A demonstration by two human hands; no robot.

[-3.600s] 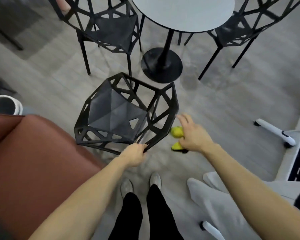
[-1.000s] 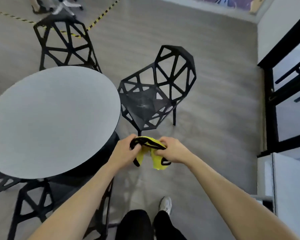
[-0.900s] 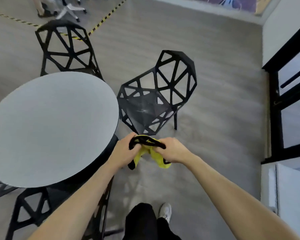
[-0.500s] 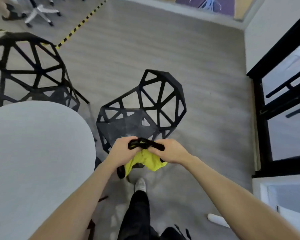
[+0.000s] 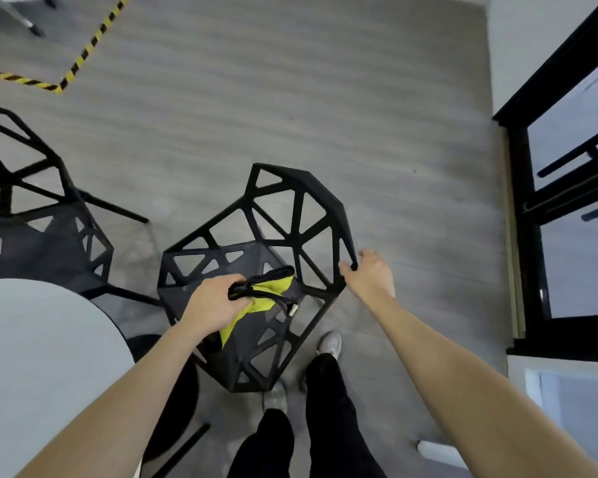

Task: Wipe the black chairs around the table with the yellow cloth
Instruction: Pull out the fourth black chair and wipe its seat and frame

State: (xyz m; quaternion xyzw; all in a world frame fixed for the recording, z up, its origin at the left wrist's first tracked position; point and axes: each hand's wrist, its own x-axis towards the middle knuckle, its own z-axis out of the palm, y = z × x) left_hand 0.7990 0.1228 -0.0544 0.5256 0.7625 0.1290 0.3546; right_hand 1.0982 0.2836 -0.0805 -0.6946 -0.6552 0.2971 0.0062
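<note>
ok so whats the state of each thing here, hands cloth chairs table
left hand: gripping the yellow cloth above the seat
right hand: gripping the near chair by its backrest edge
yellow cloth: bunched, hanging from the left hand
near chair: upright on the floor
second chair: upright, untouched
table: top bare where visible

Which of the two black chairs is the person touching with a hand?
The black lattice chair in the middle: the right hand holds its backrest edge. The black lattice chair at the left edge, behind the round grey table, is untouched.

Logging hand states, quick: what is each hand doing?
Left hand: grips the yellow cloth.
Right hand: holds the black chair backrest edge.
</note>
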